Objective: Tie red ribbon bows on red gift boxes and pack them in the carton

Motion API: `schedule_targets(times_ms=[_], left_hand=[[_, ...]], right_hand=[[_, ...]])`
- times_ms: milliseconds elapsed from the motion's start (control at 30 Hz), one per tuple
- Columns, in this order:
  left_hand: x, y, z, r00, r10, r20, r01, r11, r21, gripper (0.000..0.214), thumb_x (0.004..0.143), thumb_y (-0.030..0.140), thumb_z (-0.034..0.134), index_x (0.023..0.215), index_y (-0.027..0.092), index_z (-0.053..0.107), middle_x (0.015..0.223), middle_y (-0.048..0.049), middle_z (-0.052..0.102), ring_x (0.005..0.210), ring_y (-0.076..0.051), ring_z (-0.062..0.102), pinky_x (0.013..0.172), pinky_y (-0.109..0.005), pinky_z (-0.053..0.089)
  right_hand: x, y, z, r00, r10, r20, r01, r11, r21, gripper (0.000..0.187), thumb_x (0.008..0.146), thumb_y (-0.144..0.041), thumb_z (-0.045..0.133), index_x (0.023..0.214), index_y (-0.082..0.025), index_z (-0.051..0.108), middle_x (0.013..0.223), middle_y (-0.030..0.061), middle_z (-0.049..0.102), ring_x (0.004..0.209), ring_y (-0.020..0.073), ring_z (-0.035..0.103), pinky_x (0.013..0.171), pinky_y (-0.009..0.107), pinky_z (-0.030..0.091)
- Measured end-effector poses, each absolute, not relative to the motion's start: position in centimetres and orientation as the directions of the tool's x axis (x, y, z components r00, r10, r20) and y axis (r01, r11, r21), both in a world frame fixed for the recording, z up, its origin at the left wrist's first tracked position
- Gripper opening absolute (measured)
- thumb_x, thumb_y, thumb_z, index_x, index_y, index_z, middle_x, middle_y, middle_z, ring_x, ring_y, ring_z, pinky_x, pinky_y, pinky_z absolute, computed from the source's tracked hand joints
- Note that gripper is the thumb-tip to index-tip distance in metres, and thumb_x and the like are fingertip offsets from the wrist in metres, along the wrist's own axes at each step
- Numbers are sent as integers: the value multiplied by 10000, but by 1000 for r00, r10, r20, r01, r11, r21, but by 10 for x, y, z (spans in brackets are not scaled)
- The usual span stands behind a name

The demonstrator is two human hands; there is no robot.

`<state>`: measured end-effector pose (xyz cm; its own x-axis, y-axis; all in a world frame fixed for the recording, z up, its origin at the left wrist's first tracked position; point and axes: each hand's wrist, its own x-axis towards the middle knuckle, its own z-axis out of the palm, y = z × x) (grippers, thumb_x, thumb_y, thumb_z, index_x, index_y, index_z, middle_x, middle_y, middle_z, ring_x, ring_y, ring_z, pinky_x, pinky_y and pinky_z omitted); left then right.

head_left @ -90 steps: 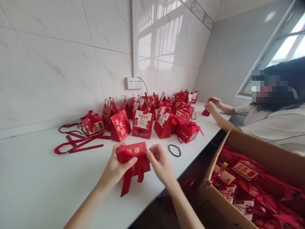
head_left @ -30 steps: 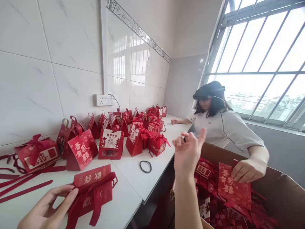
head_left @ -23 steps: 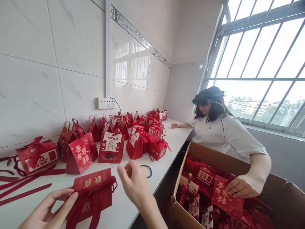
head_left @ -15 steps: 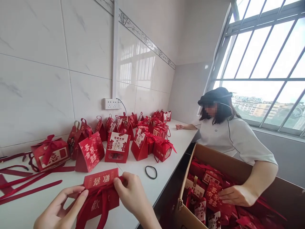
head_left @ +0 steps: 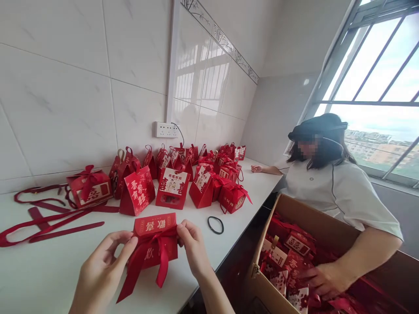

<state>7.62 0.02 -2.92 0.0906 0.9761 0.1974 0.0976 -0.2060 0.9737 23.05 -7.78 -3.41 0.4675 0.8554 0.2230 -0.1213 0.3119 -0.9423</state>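
A red gift box point(head_left: 153, 223) with gold lettering is held low over the table's front part. Round its middle runs a red ribbon point(head_left: 163, 261), knotted at the front with two tails hanging down. My left hand point(head_left: 106, 261) pinches the box's left side by the ribbon, thumb and forefinger together. On the right edge, my right hand point(head_left: 194, 246) grips the box where the ribbon passes, its thumb on the front. The exact hold of the fingers behind is hidden.
Several finished red boxes point(head_left: 137, 189) stand along the tiled wall on the white table point(head_left: 46, 270). Loose red ribbons point(head_left: 68, 231) lie left; a dark elastic loop point(head_left: 215, 225) lies right. A person point(head_left: 327, 187) reaches into a cardboard carton point(head_left: 262, 244) of red boxes.
The view has swung slightly left, so things appear shifted right. The held box is a little higher, its ribbon tails more visible. The other person's hand has gone lower into the carton.
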Motion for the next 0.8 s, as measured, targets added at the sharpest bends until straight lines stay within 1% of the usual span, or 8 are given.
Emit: schedule_targets(times_ms=[67,100,267,400,567,667,733,800], left_hand=[[77,-3,-28,208,968,142,39,-153,987,466,561,609,702,790,213,613,723,12,622,573,-126,546,471,-185,441],[77,-6,-28,240,962,130,-3,-133,991,444,587,587,698,799,212,590,728,19,603,569,-110,525,474,-173,427],[82,-17,-26,278,946,166,-167,-122,978,317,672,440,686,759,192,509,669,40,515,498,-65,421,454,-165,361],[83,-20,-26,302,935,188,-199,-131,971,240,732,370,645,752,192,485,680,44,503,491,-55,393,466,-169,349],[81,-20,-29,284,933,219,-158,-180,971,230,768,368,610,730,194,465,722,29,520,520,-65,415,505,-182,365],[82,-19,-27,271,934,232,-129,-203,971,251,761,406,602,729,197,466,720,21,524,531,-80,437,514,-194,382],[81,-19,-24,242,940,241,-89,-225,970,286,737,456,611,735,200,484,703,17,528,552,-102,464,519,-208,401],[78,-18,-24,189,946,262,-21,-263,965,326,688,500,643,744,203,522,699,6,551,593,-139,507,531,-234,432]], right_hand=[[231,-76,-39,475,854,213,-174,329,-928,380,789,-460,549,581,-194,374,570,-55,314,550,93,256,532,224,239],[230,-76,-42,477,854,206,-205,336,-919,379,784,-455,561,580,-192,378,571,-56,309,550,92,248,531,225,232],[228,-77,-50,516,844,150,-367,375,-851,372,735,-419,643,575,-188,399,570,-59,308,534,85,232,509,224,219],[227,-80,-47,523,846,103,-429,366,-826,368,726,-396,663,562,-188,408,561,-61,301,515,81,234,491,224,229],[224,-82,-45,537,839,86,-432,362,-826,399,732,-399,659,544,-189,377,554,-61,285,503,76,234,476,220,236],[218,-78,-48,550,832,79,-412,352,-841,391,747,-426,639,565,-190,385,565,-53,341,512,81,295,496,222,277],[218,-77,-48,536,837,109,-334,329,-883,399,751,-487,610,575,-188,413,562,-44,390,514,89,340,510,232,303],[230,-81,-43,481,862,156,-187,276,-943,410,734,-539,604,594,-180,462,551,-38,431,505,93,376,516,241,322]])
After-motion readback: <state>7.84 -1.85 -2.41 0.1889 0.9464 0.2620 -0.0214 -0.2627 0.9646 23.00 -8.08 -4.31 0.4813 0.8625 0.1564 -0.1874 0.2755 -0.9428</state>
